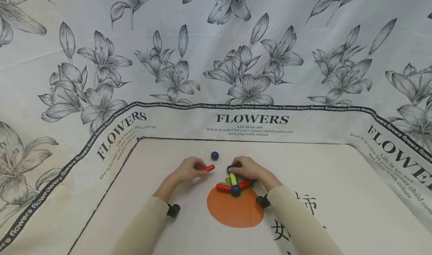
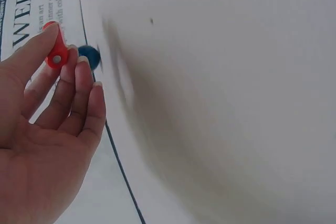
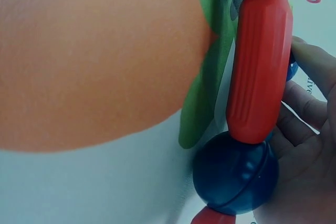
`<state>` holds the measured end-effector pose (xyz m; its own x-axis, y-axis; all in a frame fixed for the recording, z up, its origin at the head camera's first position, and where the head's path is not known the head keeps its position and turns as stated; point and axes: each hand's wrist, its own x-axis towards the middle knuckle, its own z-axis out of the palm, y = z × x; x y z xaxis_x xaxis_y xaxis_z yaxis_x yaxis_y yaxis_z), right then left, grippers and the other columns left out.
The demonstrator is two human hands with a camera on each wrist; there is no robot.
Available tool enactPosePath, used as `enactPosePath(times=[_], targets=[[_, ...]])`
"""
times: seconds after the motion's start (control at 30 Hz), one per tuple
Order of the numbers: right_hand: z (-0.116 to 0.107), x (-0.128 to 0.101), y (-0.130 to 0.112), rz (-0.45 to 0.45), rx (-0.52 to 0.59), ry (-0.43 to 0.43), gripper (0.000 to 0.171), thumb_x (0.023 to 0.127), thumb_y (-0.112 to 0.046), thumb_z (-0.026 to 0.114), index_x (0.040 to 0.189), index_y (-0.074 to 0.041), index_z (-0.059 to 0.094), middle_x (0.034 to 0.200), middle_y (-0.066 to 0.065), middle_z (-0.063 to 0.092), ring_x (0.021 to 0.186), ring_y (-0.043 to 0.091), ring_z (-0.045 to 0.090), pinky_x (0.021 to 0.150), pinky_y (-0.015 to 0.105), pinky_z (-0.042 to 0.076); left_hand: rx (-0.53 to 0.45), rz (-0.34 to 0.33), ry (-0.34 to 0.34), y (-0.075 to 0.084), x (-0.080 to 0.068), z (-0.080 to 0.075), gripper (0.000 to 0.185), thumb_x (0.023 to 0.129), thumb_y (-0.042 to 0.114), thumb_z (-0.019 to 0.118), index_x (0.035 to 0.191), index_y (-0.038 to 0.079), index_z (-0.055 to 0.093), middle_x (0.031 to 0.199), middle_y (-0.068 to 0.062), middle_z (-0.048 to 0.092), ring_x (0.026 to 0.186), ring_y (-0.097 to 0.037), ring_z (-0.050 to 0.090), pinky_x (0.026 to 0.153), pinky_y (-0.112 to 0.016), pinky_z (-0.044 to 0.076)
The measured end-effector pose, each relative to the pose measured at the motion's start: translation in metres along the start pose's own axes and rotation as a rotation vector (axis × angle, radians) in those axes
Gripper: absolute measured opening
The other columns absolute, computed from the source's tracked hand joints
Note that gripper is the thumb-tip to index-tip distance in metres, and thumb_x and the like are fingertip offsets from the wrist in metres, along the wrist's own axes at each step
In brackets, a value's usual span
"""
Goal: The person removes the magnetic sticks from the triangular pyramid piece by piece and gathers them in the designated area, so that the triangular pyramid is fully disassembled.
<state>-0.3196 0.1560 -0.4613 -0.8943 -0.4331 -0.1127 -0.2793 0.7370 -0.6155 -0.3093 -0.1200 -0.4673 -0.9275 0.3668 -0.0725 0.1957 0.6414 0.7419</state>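
My left hand (image 1: pixel 189 169) pinches a red magnetic rod (image 1: pixel 209 168) between thumb and fingertips; one rod end with a small metal dot faces the left wrist view. My right hand (image 1: pixel 249 168) grips a blue ball (image 1: pixel 230 168) at the far end of a yellow-green rod (image 1: pixel 233 179). That rod runs to a central blue ball (image 1: pixel 236 190), from which a red rod (image 1: pixel 223 187) points left and another red rod (image 3: pixel 260 66) points right. A further blue ball (image 3: pixel 236 172) caps the right-hand rod, with a red piece (image 3: pixel 214 216) beyond it.
A loose blue ball (image 1: pixel 215 155) lies on the white tabletop cloth (image 1: pixel 162 225), beyond both hands. Under the rods is a printed orange persimmon (image 1: pixel 233 210) with green leaves. Flower-patterned fabric (image 1: pixel 249 67) rises behind the table's far edge.
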Motion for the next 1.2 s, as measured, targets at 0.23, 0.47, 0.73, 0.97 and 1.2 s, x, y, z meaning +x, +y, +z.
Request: enactPosePath(times=[0.23, 0.47, 0.73, 0.97, 1.2], targets=[[-0.003, -0.003, -0.003, -0.014, 0.024, -0.010, 0.023, 0.098, -0.028, 0.068, 0.110, -0.008, 0.070, 0.104, 0.003, 0.068, 0.097, 0.019, 0.059, 0.093, 0.044, 0.050, 0.067, -0.017, 0.070, -0.014, -0.004, -0.021, 0.014, 0.090, 0.018, 0.080, 0.101, 0.012, 0.073, 0.091, 0.000, 0.066, 0.088, -0.019, 0.059, 0.079, -0.032, 0.053], [-0.001, -0.003, 0.000, 0.001, 0.028, -0.002, 0.023, 0.098, -0.029, 0.069, 0.109, -0.009, 0.071, 0.104, 0.002, 0.068, 0.096, 0.018, 0.059, 0.093, 0.043, 0.050, 0.094, -0.085, 0.120, -0.029, -0.002, -0.033, 0.019, 0.091, 0.017, 0.078, 0.108, 0.010, 0.073, 0.095, -0.004, 0.064, 0.090, -0.022, 0.056, 0.073, -0.031, 0.051], [-0.002, -0.002, 0.000, 0.004, 0.036, 0.004, 0.024, 0.098, -0.030, 0.069, 0.110, -0.009, 0.070, 0.104, 0.002, 0.068, 0.096, 0.018, 0.059, 0.093, 0.043, 0.050, 0.123, -0.177, 0.124, -0.035, 0.007, -0.029, 0.023, 0.091, 0.018, 0.079, 0.110, 0.009, 0.071, 0.102, -0.006, 0.063, 0.097, -0.024, 0.056, 0.088, -0.039, 0.053], [-0.001, -0.003, -0.002, 0.007, 0.029, 0.022, 0.024, 0.098, -0.030, 0.069, 0.111, -0.010, 0.071, 0.106, 0.002, 0.069, 0.096, 0.018, 0.059, 0.093, 0.044, 0.051, 0.120, -0.198, 0.112, -0.040, 0.010, -0.026, 0.023, 0.089, 0.018, 0.079, 0.108, 0.008, 0.070, 0.099, -0.006, 0.063, 0.095, -0.025, 0.056, 0.087, -0.040, 0.052], [-0.001, -0.007, -0.002, -0.010, 0.020, 0.046, 0.028, 0.097, -0.029, 0.070, 0.115, -0.008, 0.071, 0.109, 0.004, 0.070, 0.098, 0.020, 0.062, 0.096, 0.046, 0.051, 0.105, -0.209, 0.114, -0.038, 0.004, -0.028, 0.027, 0.089, 0.019, 0.081, 0.111, 0.008, 0.069, 0.098, -0.006, 0.063, 0.093, -0.024, 0.057, 0.085, -0.038, 0.053]])
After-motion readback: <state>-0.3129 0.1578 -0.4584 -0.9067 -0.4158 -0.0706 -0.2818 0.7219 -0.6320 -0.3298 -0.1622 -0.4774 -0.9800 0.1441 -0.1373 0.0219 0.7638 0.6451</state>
